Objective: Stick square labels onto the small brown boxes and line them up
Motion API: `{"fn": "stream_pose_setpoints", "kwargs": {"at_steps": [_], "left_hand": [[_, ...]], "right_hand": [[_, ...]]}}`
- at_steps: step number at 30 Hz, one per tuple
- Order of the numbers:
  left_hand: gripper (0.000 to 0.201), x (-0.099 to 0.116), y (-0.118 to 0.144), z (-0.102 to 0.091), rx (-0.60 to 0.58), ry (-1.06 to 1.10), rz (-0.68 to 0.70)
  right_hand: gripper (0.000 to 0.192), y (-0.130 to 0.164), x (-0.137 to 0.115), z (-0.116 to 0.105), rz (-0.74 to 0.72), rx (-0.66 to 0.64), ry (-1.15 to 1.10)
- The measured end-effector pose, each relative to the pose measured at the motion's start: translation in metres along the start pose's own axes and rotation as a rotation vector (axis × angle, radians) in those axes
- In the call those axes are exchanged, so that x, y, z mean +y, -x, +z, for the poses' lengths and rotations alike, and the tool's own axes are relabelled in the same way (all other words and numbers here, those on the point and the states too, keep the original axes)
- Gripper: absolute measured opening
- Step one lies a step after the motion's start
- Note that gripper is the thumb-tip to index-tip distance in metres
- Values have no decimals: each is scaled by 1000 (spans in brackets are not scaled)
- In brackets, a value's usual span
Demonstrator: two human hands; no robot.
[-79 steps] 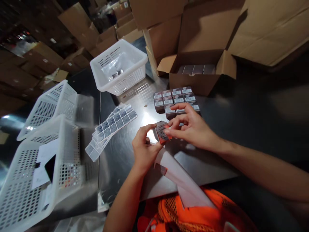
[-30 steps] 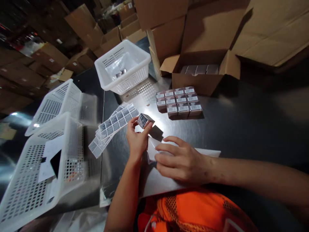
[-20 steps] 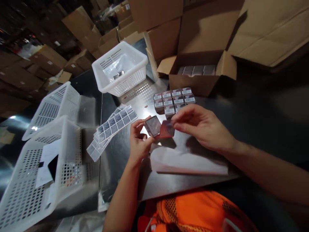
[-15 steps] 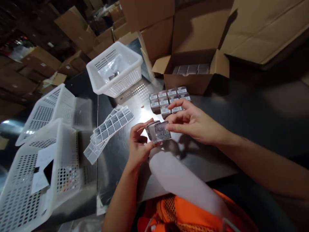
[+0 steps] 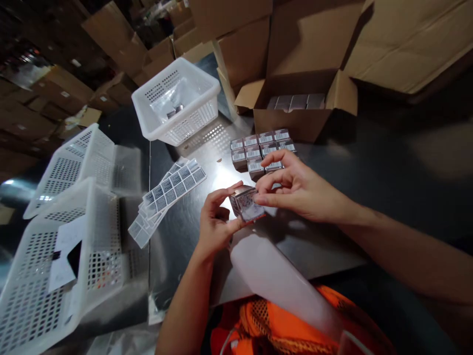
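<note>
My left hand (image 5: 216, 224) grips a small silvery box (image 5: 246, 204) above the metal table (image 5: 185, 231). My right hand (image 5: 295, 190) pinches the box's right side, fingertips pressing on a printed label on its face. A curled white backing sheet (image 5: 273, 273) lies under my hands, hanging over the table's near edge. Just beyond my right hand stands a block of several small labelled boxes (image 5: 254, 148). Strips of printed labels (image 5: 168, 192) lie fanned out to the left of my left hand.
An open carton (image 5: 295, 106) with more small boxes sits at the back. A white perforated basket (image 5: 177, 101) stands at back centre, two more baskets (image 5: 55, 236) at the left. Large cardboard boxes (image 5: 406, 44) crowd the far side. My orange vest (image 5: 288, 325) shows at the bottom.
My right hand lifted a label off the backing sheet and brought it onto the box held in my left hand. The backing sheet curled and slid toward the table edge.
</note>
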State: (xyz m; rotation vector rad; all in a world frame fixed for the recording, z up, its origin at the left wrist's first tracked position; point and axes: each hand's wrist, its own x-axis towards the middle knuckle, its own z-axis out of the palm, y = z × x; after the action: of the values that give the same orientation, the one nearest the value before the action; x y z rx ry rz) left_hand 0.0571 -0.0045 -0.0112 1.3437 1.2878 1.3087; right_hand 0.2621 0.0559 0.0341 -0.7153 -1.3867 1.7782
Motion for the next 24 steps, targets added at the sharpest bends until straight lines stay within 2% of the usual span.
{"fn": "stream_pose_setpoints", "kwargs": {"at_steps": [7,15,20,22,24], "left_hand": [[53,-1,0,1,-29,47,37],[54,3,1,3,15,-13,19],[53,2,3,5,12,-33,34],[53,3,6,7,5,8,65],[53,5,10,8,40,-8,96]], "right_hand": [[54,0,2,1,29,24,18],[59,2,2,2,40,41,4],[56,3,4,7,-32,141,97],[61,3,6,6,-58,168,135],[75,2,8,4,-20,95,90]]}}
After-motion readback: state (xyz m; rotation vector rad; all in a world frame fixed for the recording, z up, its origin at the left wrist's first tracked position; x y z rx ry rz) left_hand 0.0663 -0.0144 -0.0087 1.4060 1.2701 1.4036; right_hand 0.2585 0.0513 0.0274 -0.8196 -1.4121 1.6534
